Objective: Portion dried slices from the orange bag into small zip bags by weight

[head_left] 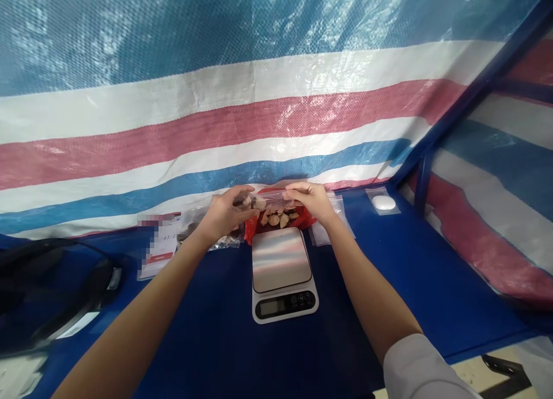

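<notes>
Where the left hand (227, 212) and right hand (311, 198) reach toward each other, a clear plastic bag (273, 198) stretches between them, just above an open red plastic bag (307, 219) of pale dried slices (283, 219). More pale pieces (259, 204) show close by the left fingers, though I can't tell whether they sit inside the clear bag or behind it.

Both arms stretch forward and angle inward, the left forearm (147, 307) bare and the right forearm (367, 284) bare up to a pale sleeve (425, 367). The left hand is curled, its fingers nearly closed on one side of the clear plastic; the right, knuckles up, pinches the other side between thumb and fingertips.

Right below the hands, on the blue counter (207, 335), stands a kitchen scale (283, 261) with a bare silver plate, its display (271, 307) too dim to read. Another clear bag (233, 239) with dark contents lies partly under the left arm, beside a white-and-red sheet (162, 246) that is partly pixelated. Flat clear bags (320, 236) lie by the right wrist; farther right, a white rounded object (383, 202) rests on clear plastic. Black strapped gear (103, 278) lies at far left, and a striped tarpaulin (259, 117) hangs behind everything.
</notes>
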{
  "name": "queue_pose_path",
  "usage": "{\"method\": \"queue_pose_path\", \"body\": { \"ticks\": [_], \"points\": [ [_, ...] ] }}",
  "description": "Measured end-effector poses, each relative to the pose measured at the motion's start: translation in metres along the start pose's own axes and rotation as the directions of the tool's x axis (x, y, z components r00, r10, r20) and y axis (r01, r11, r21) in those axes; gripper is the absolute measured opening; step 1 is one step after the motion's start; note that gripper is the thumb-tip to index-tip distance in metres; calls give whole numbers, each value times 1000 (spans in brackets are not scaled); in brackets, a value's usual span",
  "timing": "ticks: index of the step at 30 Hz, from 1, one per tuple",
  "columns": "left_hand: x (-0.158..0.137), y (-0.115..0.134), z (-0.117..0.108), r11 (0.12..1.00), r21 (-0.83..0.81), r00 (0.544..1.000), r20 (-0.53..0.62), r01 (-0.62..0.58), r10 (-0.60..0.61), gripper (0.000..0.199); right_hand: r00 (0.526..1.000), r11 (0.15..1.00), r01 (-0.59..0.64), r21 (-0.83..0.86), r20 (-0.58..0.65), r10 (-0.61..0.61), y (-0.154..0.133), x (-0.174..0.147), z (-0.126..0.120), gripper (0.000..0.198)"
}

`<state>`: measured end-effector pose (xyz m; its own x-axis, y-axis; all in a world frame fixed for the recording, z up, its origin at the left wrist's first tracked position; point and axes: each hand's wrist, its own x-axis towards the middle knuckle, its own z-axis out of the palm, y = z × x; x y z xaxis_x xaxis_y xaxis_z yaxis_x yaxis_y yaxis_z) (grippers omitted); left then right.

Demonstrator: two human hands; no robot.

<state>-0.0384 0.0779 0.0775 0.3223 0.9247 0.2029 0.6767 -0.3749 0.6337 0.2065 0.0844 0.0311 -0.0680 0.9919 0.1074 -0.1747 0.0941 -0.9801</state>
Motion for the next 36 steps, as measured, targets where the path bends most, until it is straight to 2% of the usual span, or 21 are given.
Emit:
{"method": "queue_pose_path", "body": {
  "ticks": [4, 7, 15, 19, 24, 29, 36],
  "points": [
    [3, 0, -6, 974, -187, 991, -6, 127, -130, 62, 1000, 998, 8, -60, -20, -9, 4, 2, 1, 23],
    [8, 0, -12, 959, -231, 985, -15, 165, -173, 60, 1000, 986, 11, -167, -25, -15, 8, 3, 1, 18],
    [27, 10, -30, 996, -76, 993, 105, 53, -45, 54, 998, 895, 36, -444, -31, -55, 11, 2, 5, 14],
    [34, 13, -33, 999, -47, 992, 124, 12, -6, 48, 998, 852, 30, -523, -32, -55, 10, 2, 2, 15],
    [40, 17, -30, 999, -48, 999, 46, -17, 19, 44, 996, 805, 28, -592, -49, -71, 8, 2, 2, 18],
    [40, 23, -25, 994, -106, 1000, -9, -21, 20, 42, 994, 810, 16, -586, -80, -78, 3, 0, 2, 18],
    [31, 5, -22, 988, -121, 993, -66, 91, -99, 50, 998, 766, -3, -643, -54, -42, -1, -1, -1, 20]
  ]
}}
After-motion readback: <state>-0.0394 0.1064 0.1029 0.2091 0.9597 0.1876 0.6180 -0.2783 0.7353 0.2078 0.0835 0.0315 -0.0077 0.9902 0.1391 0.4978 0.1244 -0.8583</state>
